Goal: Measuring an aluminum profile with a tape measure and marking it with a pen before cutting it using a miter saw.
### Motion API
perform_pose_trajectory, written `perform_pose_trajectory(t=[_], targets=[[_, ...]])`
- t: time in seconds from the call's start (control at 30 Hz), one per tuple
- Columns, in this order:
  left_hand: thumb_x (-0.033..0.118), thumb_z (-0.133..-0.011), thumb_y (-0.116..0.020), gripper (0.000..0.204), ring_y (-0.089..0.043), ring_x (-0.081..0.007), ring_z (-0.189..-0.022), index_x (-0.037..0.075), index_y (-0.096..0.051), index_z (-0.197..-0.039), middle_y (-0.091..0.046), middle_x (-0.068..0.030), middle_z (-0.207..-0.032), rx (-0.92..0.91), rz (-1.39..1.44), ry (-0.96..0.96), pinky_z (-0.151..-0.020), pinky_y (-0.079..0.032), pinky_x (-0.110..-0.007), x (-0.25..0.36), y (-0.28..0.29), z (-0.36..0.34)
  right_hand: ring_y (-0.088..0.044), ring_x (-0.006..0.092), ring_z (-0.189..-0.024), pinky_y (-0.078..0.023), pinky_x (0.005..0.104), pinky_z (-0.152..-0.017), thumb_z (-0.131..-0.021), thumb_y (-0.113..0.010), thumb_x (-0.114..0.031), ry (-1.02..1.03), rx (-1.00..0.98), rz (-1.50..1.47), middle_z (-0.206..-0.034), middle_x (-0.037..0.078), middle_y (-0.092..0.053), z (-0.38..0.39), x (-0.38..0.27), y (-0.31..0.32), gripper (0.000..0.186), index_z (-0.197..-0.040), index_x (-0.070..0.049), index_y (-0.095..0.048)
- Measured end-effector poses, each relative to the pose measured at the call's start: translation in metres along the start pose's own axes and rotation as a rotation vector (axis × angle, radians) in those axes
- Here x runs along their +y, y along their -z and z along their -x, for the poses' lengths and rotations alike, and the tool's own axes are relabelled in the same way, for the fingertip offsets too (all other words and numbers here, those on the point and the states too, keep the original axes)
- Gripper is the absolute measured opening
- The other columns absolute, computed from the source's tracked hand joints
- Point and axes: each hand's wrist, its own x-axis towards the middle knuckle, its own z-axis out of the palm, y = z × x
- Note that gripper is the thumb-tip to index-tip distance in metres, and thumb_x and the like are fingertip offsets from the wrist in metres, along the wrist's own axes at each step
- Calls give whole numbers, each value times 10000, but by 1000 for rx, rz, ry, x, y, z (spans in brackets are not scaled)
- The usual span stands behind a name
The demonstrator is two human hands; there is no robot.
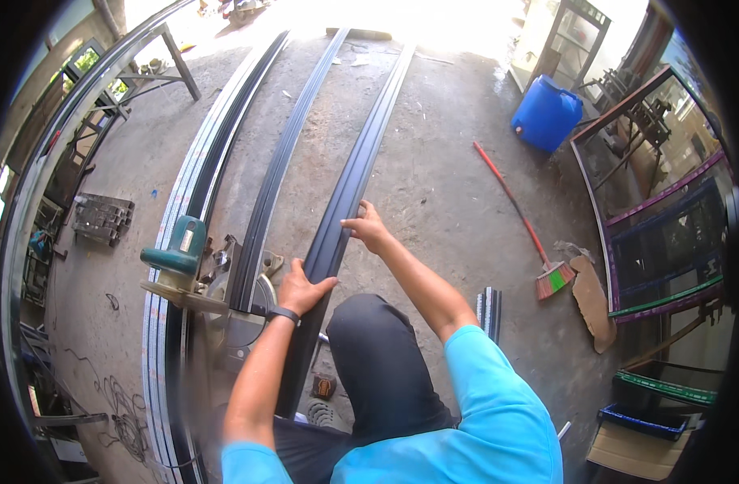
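Note:
A long dark aluminium profile [343, 214] runs away from me between my knees and the far floor. My left hand [303, 289] is wrapped over its near part, thumb laid across the top face and fingers on the left edge. Farther along, my right hand [371, 228] grips the right edge, with fingertips on the top face. Left of my left hand stands a cut-off saw with a green motor housing [188, 242]. Its blade area is partly hidden. A second dark profile [282, 169] reaches to the saw's base, left of the held one.
A bundle of wrapped profiles [193, 177] lies along the saw's left side. Tangled cord [127, 415] is on the floor at lower left. On the right are a broom [553, 278], a blue jerrycan [547, 113], a cardboard piece [593, 302] and leaning frames [668, 210].

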Motion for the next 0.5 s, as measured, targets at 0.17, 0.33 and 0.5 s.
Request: perform_pose_trajectory(t=[0.17, 0.33, 0.5], targets=[[490, -699, -833, 882, -642, -399, -1089, -19, -448, -1307, -647, -294, -1141, -143, 277, 135, -943, -509, -441, -53, -116, -11, -667, 293, -989, -579, 471, -802, -896, -710, -130, -388, 134, -38, -1125, 186, -642, 36, 126, 21, 599, -1383, 30, -400], [372, -762, -796, 812, -527, -397, -1239, 28, -426, -1397, -515, -252, -1340, -223, 226, -29, -1023, -449, -444, -102, -156, 6, -669, 322, -979, -575, 505, -811, -895, -708, -126, -317, 283, -19, -1128, 210, -641, 26, 193, 34, 503, -1275, 57, -434], [142, -820, -710, 593, -566, -391, -1184, 35, -487, -1359, -529, -220, -1324, -215, 347, -126, -994, -470, -427, -141, -100, 71, -664, 292, -979, -568, 382, -832, -877, -719, -123, -189, 545, 62, -1198, 256, -596, -37, 193, 48, 632, -1338, 103, -350]])
